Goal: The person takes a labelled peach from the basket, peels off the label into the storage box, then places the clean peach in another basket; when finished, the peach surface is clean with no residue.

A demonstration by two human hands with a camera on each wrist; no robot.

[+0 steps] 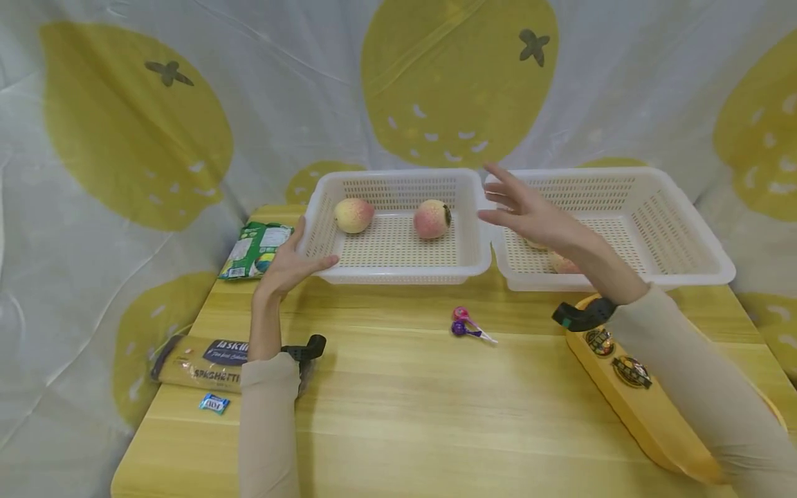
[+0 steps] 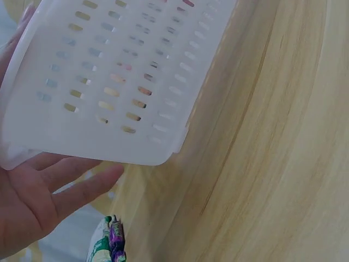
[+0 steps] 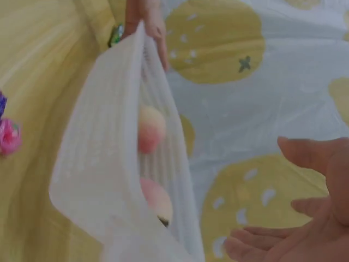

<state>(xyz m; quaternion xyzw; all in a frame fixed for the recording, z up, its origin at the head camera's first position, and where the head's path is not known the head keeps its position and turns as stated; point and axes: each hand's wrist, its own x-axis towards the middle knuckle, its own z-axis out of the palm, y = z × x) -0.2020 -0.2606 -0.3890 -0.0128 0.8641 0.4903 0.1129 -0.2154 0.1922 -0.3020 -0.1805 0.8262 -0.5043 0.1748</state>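
Observation:
A white perforated plastic basket (image 1: 398, 273) stands at the back, with two peaches inside: one pale and blushed (image 1: 353, 216), one pinker with a dark tip (image 1: 432, 219). At its left end is my left hand (image 1: 288, 268), thumb across the front rim and straight, spread fingers down the outer end wall. In the left wrist view, fingertips (image 2: 117, 170) show just past the basket's edge. My right hand (image 1: 523, 211) hovers over the gap between this and a second white basket (image 1: 697, 266), fingers spread and nothing in them. Partly hidden fruit (image 1: 563, 263) lies in the second basket under my right forearm.
Two lollipops (image 1: 461, 321) lie in front of the baskets. To the left are a green packet (image 1: 255, 250), a spaghetti pack (image 1: 199, 366) and a small blue wrapped sweet (image 1: 214, 403). An orange-yellow case (image 1: 629, 408) sits under my right arm. A lemon-print curtain (image 1: 299, 90) hangs behind.

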